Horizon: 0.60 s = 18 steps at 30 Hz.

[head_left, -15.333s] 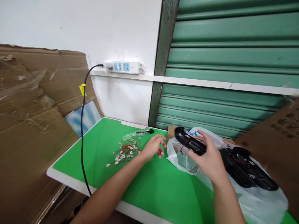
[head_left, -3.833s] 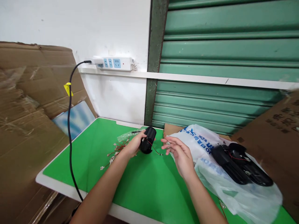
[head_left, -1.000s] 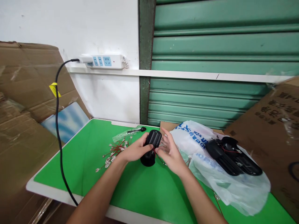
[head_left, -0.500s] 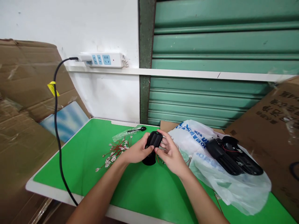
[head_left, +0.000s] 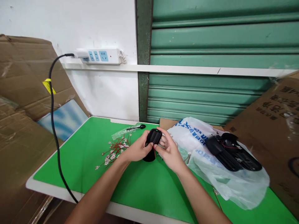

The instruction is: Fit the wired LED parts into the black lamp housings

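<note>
Between both hands, above the green table mat, is a black plastic housing (head_left: 154, 136) with long grooves inside. My left hand (head_left: 138, 147) grips its left side, the thumb pressed on the lower edge. My right hand (head_left: 168, 150) holds the right side, with thumb and fingertips closed near a thin red wire (head_left: 154, 151) at the housing's lower end. A darker flap-like black part (head_left: 149, 156) hangs below. To the left lies a pile of small metal contacts with red wires (head_left: 114, 152).
Several black housings (head_left: 233, 152) lie on a white plastic bag (head_left: 198, 133) at the right. A bagged black item (head_left: 132, 129) rests behind the wire pile. A black cable (head_left: 54, 130) runs from the power strip (head_left: 101, 56) down past the table's left edge. Cardboard boxes (head_left: 263, 130) flank the table.
The black housing has tipped slightly in my hands, and the red wire now shows more clearly below it. Both hands keep their hold; the whole view has shifted a little.
</note>
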Motion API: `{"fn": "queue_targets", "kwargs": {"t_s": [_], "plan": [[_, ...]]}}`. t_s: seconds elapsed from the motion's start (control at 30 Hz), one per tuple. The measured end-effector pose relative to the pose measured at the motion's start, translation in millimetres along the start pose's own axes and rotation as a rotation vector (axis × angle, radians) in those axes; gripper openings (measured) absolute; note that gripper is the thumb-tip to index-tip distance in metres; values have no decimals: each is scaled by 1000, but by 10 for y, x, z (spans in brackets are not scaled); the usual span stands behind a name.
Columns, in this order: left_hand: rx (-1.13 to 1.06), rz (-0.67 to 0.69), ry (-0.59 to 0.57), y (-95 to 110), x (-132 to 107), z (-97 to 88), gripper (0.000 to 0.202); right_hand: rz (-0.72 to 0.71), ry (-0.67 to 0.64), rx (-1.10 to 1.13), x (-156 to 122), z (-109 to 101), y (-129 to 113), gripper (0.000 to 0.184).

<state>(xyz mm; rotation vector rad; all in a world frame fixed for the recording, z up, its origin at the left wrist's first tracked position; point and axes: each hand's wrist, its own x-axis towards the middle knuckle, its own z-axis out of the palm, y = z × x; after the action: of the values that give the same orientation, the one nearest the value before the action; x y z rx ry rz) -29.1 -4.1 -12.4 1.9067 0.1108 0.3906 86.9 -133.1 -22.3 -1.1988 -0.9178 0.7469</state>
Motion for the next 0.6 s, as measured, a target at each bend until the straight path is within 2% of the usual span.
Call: {"fn": "queue_targets", "kwargs": {"t_s": [0.33,0.43,0.5,0.53,0.6], "plan": [[73,5,66,-3,41,72,36,41,15,28,47,-17,8,75],[-1,-34,61,110,9,43,45,50,-46,4,29,-31,-79,83],[-129,-106,87,281,-210,42,52,33,-103,22,7,-50,-169,84],[-200,-164,101,384,-404,59,55,15,-116,43,-1,-64,-216,81],[-342,-380,47,582,-956,140,69,-37,-77,99,-7,-104,-298,71]]}}
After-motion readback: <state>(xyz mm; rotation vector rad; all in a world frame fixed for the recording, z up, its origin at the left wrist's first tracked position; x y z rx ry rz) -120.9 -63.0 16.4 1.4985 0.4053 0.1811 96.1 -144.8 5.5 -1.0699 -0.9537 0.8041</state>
